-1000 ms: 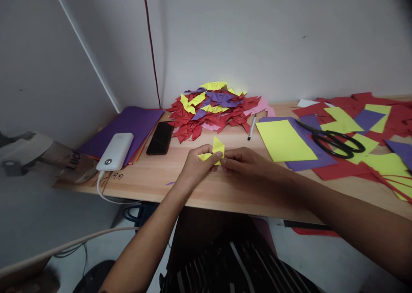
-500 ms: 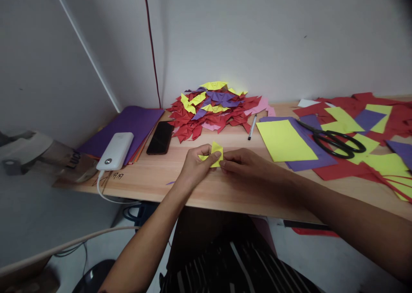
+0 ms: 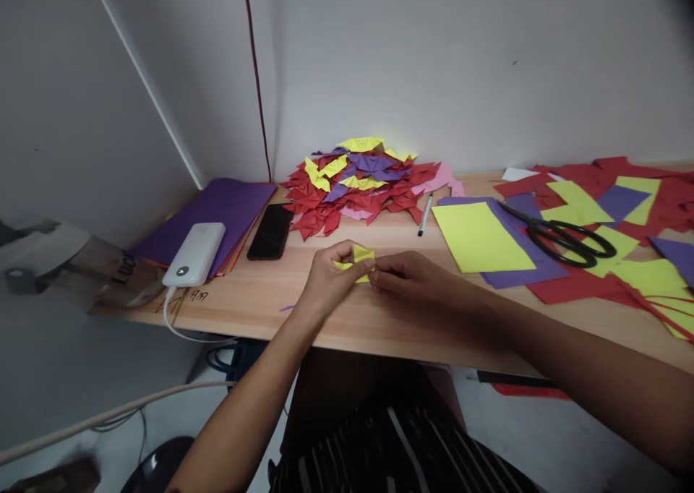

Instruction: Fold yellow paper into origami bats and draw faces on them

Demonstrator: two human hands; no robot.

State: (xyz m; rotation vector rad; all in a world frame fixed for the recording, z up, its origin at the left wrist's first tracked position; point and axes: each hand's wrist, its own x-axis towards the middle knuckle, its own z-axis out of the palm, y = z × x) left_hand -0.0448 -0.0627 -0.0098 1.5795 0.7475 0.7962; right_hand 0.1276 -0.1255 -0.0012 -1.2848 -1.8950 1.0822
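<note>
A small folded piece of yellow paper is held between both hands just above the front part of the wooden table. My left hand grips it from the left, thumb across its front. From the right, my right hand pinches its edge, fingertips close to the left thumb. The fingers hide part of the paper. Behind the hands lies a pile of folded red, purple, yellow and pink paper shapes, some yellow ones with drawn faces.
To the left are a black phone, a white power bank, purple sheets and a clear bottle. Rightward lie a pen, yellow sheets, black scissors and red scraps.
The upper part of the yellow paper has changed shape, from a pointed tip to a lower, flatter top edge. My right fingertips have shifted slightly left, closer to the left thumb.
</note>
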